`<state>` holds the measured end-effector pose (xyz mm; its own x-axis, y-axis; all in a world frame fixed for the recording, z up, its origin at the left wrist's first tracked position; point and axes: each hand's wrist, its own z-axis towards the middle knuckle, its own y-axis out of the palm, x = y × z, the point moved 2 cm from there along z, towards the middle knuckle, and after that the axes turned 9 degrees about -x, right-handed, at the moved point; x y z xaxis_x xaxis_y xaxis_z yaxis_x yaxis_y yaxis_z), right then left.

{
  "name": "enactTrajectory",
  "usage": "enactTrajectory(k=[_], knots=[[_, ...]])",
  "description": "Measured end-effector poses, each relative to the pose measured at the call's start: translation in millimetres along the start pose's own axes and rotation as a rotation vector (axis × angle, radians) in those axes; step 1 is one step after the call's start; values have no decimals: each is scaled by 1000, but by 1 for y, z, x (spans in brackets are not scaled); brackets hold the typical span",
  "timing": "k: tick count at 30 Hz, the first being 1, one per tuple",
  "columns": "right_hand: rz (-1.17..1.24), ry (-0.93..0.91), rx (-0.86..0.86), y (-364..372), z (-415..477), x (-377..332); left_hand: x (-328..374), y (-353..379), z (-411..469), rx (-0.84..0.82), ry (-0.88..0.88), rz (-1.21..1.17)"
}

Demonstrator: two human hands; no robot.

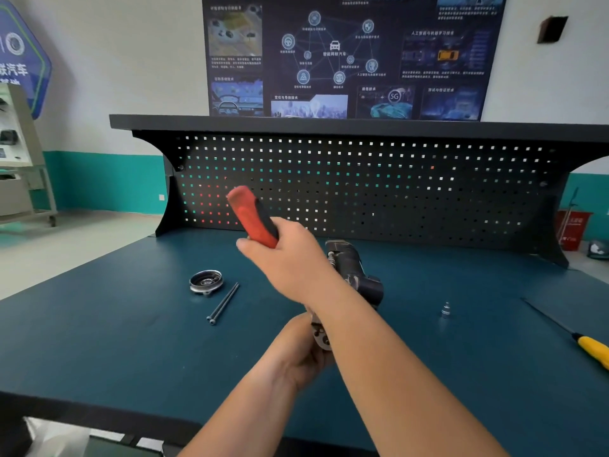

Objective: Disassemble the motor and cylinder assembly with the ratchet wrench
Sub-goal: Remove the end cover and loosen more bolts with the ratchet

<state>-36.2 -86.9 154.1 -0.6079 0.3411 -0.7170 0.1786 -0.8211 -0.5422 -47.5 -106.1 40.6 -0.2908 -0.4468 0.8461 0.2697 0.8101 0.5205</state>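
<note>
Head view, L to R: round metal cover (206,282) lies on blue bench top (99,341), w/ two long bolts (224,303) side by side just right of it. Centre: ratchet wrench (253,216), red/black handle sticking up & left out of right hand (290,258), which is fisted round it; wrench head hidden behind the hand. Left hand (296,351), nearer, wraps the near end of the motor and cylinder assembly (352,262). Assy's dark body shows just right of & beyond right hand, partly covered by the forearm. Further right, well apart: small metal socket (445,310), upright. Right edge: yellow-handled screwdriver (593,351).
</note>
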Motion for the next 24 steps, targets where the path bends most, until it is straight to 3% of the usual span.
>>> enactTrajectory(k=[4, 9, 13, 17, 20, 24], knots=[[234, -25, 162, -17, -12, 6, -4, 3, -1, 62, 79, 23], [871, -21, 340, -37, -41, 28, -9, 3, 0, 35, 73, -152], [1318, -110, 692, -48, -72, 58, -9, 6, 1, 39, 44, -301], [1705, 4, 1093, -35, -106, 101, -11, 14, 1, 6, 40, -356], [1784, 79, 1173, -28, -111, 112, -14, 11, 3, 3, 50, -287], [1553, 37, 1071, -46, -94, 90, -13, 2, 8, -56, 46, -149]])
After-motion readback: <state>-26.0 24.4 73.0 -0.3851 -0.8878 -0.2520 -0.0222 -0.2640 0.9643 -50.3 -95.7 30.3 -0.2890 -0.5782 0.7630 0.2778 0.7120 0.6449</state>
